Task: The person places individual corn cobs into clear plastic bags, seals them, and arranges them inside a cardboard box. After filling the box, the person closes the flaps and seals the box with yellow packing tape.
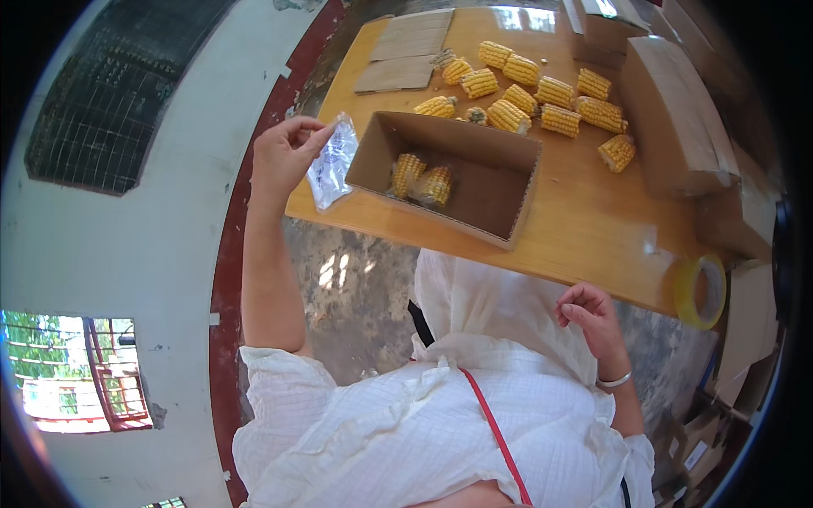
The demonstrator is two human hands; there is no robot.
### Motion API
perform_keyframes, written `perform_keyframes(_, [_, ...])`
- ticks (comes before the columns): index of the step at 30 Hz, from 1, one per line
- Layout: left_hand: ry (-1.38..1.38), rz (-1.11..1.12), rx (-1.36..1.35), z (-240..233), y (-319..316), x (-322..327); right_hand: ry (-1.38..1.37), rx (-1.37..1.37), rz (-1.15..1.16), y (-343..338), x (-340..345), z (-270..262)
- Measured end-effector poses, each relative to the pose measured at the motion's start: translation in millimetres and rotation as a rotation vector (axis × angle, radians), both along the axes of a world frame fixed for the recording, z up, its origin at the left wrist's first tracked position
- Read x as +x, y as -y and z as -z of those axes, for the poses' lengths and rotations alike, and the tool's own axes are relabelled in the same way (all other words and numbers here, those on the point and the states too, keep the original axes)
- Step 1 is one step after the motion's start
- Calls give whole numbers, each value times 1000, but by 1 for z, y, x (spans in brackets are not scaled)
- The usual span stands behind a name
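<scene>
My left hand [289, 152] pinches the top of a clear plastic bag [333, 165] between thumb and fingers. The bag bears printing and hangs flat by the table's left edge. Just right of it stands an open cardboard box [444, 136]. Inside, at its left end, lie two pieces of corn cob [408, 174] in clear plastic. Behind the box, several cut corn cob pieces [508, 115] are spread over the wooden table [584, 216]. My right hand [587, 311] is at the table's front edge, fingers loosely bent and holding nothing.
Flat cardboard sheets [406, 47] lie at the table's far left. Cardboard boxes [673, 114] line its right side. A roll of yellowish tape [702, 292] stands at the right front corner. A wall [159, 254] with a blackboard [120, 89] is on the left.
</scene>
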State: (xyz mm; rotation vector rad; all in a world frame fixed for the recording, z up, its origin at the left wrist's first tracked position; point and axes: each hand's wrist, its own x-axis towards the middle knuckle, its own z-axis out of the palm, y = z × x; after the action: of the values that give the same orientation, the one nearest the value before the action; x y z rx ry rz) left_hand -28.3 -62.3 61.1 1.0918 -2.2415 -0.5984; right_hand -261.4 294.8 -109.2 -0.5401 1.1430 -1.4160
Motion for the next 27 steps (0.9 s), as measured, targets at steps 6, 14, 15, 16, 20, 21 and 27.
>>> perform_keyframes(6, [530, -98, -111, 47, -1, 37, -34, -14, -23, 11, 6, -1])
perform_keyframes(14, [581, -191, -320, 95, -15, 22, -70, 3, -86, 14, 15, 0])
perform_keyframes(15, [540, -200, -360, 98, -17, 21, -76, 2, -98, 14, 16, 0])
perform_keyframes(16, [500, -208, -399, 100, -18, 22, -80, 0, -109, 13, 17, 1])
perform_keyframes(20, [174, -133, -613, 103, -22, 22, -98, 18, -123, 9, 20, 2])
perform_keyframes(21, [201, -119, -648, 104, -23, 26, -103, 21, -128, 9, 21, 2])
perform_keyframes(27, [399, -267, -801, 113, -26, 23, -147, 51, -148, 11, 24, 3])
